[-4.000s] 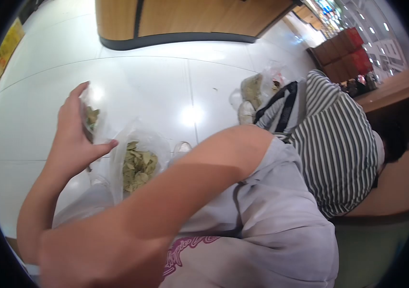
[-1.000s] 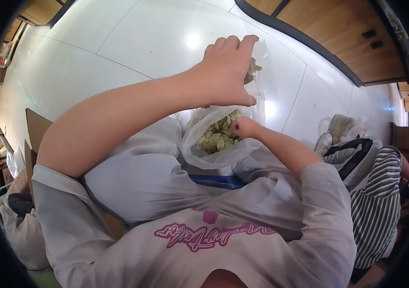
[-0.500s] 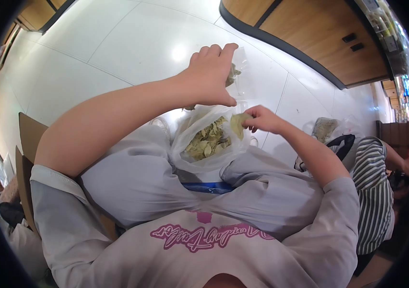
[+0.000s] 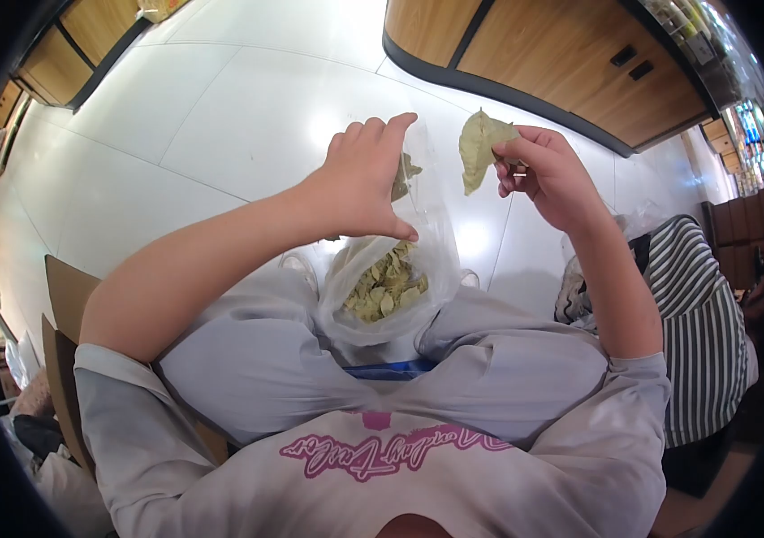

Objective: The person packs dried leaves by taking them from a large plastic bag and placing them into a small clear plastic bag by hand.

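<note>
My right hand [image 4: 548,170] is raised over the floor, pinching a few flat, dried greenish leaves [image 4: 480,148] between thumb and fingers. To its left, my left hand [image 4: 368,179] is wrapped round a clear plastic bag [image 4: 419,202], thumb and forefinger spread wide along its mouth. Some dried leaves [image 4: 406,177] show in that bag beside the palm; most of it is hidden behind the hand. Below, between my knees, stands an open whitish plastic bag [image 4: 359,334] with many dried leaves [image 4: 386,291] in it.
Wooden cabinets [image 4: 561,63] with a dark base curve along the far right. A cardboard box [image 4: 68,296] stands by my left side. At right is a person in striped clothing [image 4: 691,332], close to my right elbow. White tiled floor [image 4: 247,108] stretches ahead.
My right hand has risen from beside the whitish bag, up and to the right, with the leaves in its fingers. My left hand keeps its spread hold, and the view has shifted slightly.
</note>
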{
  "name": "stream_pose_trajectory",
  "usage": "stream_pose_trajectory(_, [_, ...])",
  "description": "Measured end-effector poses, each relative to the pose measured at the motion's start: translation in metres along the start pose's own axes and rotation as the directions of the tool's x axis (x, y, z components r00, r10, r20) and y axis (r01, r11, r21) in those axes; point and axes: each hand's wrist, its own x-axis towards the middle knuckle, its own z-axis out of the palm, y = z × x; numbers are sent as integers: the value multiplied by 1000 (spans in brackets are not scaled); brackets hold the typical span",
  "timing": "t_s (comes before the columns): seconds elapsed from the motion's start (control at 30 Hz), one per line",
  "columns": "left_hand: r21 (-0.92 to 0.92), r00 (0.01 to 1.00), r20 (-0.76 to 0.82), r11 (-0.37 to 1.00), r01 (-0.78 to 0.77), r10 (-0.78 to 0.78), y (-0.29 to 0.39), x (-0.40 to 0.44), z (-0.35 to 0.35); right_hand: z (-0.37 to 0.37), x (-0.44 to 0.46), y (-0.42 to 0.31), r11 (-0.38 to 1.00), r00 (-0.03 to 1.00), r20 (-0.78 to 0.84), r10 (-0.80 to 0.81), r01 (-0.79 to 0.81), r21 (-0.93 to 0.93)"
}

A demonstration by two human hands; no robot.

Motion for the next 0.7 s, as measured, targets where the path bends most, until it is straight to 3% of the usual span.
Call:
stream_pose_trajectory(0.27, [40,995,-91,999,34,-30,10,-3,0,27,1,3,984,987,-135,-86,106,145])
stream_pose_trajectory(0.43, [35,985,-165,998,52,-45,12,-2,9,36,3,8,980,996,-72,-59,72,186])
stream_pose_trajectory(0.53, [30,984,-177,999,36,-30,10,1,12,39,4,5,998,999,33,-19,17,60])
stream_pose_trajectory(0.7, [54,978,-203,997,-46,56,9,6,19,40,7,0,995,996,74,55,-49,-83])
